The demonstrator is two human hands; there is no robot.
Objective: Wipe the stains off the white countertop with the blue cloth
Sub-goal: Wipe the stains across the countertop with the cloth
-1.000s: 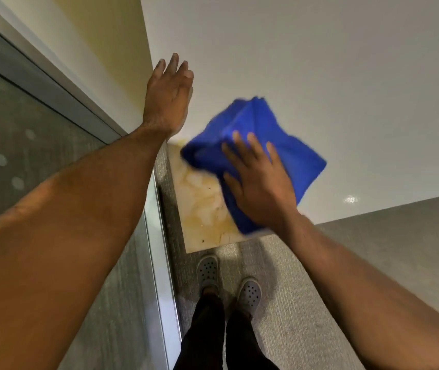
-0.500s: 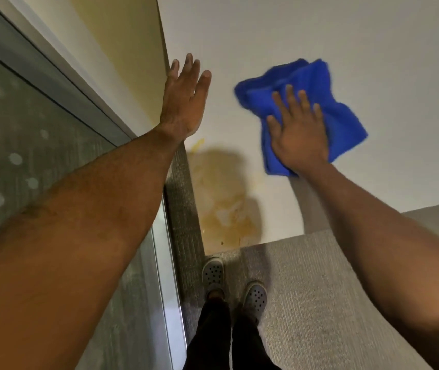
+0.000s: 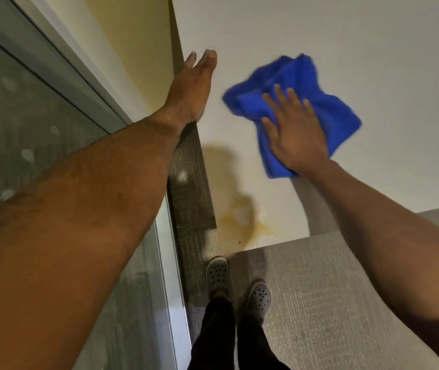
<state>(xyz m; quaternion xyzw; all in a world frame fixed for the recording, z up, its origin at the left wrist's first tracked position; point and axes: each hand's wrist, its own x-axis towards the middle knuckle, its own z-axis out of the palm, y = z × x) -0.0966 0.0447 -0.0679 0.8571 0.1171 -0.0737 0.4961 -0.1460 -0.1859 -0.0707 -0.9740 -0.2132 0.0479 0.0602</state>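
Pressing flat with fingers spread, the right hand (image 3: 297,134) was laid on the cloth (image 3: 290,102), which was bunched on the counter (image 3: 373,49), its length run from lower left to upper right. The stain (image 3: 239,212) was left uncovered below. The left hand (image 3: 194,86) was held open, edge-on.

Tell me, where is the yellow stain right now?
The yellow stain sits at the countertop's near left corner, nearer the person than the blue cloth.
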